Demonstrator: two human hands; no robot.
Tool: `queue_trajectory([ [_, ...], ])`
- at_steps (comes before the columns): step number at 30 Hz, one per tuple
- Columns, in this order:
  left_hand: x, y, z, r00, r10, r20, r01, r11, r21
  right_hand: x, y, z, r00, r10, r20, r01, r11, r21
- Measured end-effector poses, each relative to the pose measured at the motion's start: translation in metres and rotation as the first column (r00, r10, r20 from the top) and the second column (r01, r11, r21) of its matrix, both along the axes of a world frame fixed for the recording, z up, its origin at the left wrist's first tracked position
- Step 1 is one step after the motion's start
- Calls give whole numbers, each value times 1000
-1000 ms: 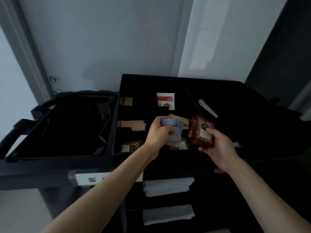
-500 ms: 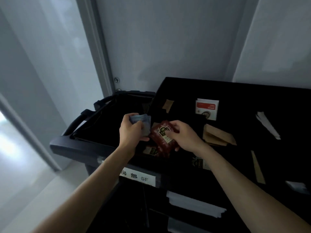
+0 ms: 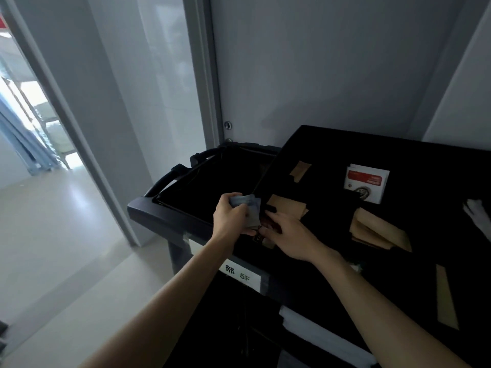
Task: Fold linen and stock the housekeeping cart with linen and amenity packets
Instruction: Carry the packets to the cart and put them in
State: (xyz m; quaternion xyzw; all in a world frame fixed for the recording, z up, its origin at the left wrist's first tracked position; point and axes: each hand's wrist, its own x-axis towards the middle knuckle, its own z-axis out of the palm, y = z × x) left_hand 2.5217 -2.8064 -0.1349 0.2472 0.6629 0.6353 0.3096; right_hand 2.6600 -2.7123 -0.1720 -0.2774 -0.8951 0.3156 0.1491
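Your left hand [image 3: 230,218] grips a small stack of grey-blue amenity packets [image 3: 248,210], held over the near-left corner of the cart's top tray [image 3: 329,144]. Just right of them, your right hand [image 3: 288,236] reaches down into a front compartment, fingers spread flat over what looks like a dark red packet [image 3: 261,236], mostly hidden in shadow. Brown paper packets [image 3: 377,231] lie beyond, and folded white linen [image 3: 318,333] sits on the shelf below.

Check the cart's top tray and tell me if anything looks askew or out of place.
The brown paper packets lie fanned and overlapping at odd angles rather than squared in a stack. The red and white card stands tilted. Nothing looks spilled or damaged; the tray is too dark to judge more.
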Motion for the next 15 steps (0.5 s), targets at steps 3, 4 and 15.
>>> queue_trajectory([
  [3,2,4,0,1000,-22,-22,22,1000,11,5,-3,-2,992,-121,-31,122,992,27],
  [4,2,6,0,999,-29,-39,30,999,14,6,-4,-4,992,-125,-21,126,991,35],
  [15,7,12,-15,981,-193,-5,191,972,138,6,-10,2,990,-94,103,93,996,15],
])
